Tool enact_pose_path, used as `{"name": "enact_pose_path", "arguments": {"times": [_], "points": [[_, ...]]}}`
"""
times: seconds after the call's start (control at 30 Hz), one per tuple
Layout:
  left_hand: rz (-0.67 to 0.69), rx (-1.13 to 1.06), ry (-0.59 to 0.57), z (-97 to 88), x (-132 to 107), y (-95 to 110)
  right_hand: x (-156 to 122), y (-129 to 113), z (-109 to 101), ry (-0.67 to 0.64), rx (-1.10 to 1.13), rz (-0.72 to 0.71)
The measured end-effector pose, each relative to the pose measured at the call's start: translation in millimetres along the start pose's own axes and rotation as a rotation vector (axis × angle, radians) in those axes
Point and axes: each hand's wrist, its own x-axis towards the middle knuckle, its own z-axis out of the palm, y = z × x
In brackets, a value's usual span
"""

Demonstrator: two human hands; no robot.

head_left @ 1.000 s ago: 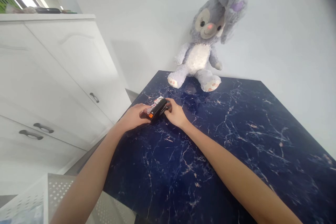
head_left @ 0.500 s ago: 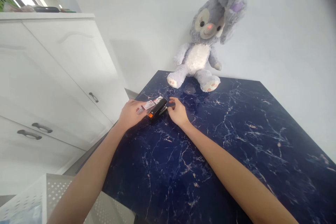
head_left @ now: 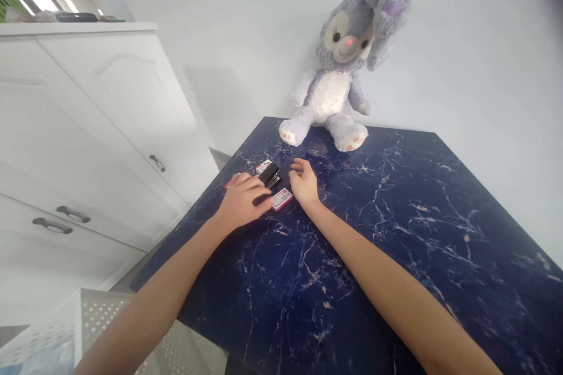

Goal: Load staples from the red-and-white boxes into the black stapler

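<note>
A black stapler [head_left: 269,174] lies on the dark blue marbled table [head_left: 396,217], near its left edge. Three small white-and-red boxes lie around it: one [head_left: 282,200] in front of it, one [head_left: 263,166] behind it, one [head_left: 230,181] at the left. My left hand [head_left: 241,200] rests palm down with its fingers stretched out, fingertips just left of the front box and close to the stapler. My right hand [head_left: 303,183] hovers just right of the stapler, fingers loosely curled and apart, with nothing in them.
A grey and white plush rabbit [head_left: 341,64] sits at the table's far edge against the white wall. A white cabinet with drawers [head_left: 88,140] stands to the left. A white perforated basket [head_left: 65,328] is at the lower left.
My right hand has let go of the stapler and drawn back a little. My left hand carried a small box from the stapler's left side and laid it in front of the stapler.
</note>
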Motion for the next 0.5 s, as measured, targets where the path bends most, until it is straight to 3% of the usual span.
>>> {"name": "enact_pose_path", "arguments": {"times": [0.13,0.23,0.33,0.43,0.5], "points": [[-0.393,0.150,0.081,-12.4,-5.0,-35.9,-4.2,-5.7,-1.0,-0.056,-0.053,-0.053],[-0.585,0.268,-0.170,-17.3,-12.4,-64.4,-12.4,-14.4,-3.1,-0.117,-0.140,-0.175],[-0.593,0.234,-0.349,-14.6,-16.2,-78.6,-24.7,-23.8,-4.6,-0.163,-0.305,-0.360],[-0.535,0.197,-0.353,-10.7,-16.0,-77.7,-37.7,-29.3,-3.5,-0.267,-0.519,-0.617],[-0.496,0.188,-0.348,-9.8,-15.5,-74.1,-44.2,-30.5,-1.4,-0.404,-0.620,-0.811]]}}
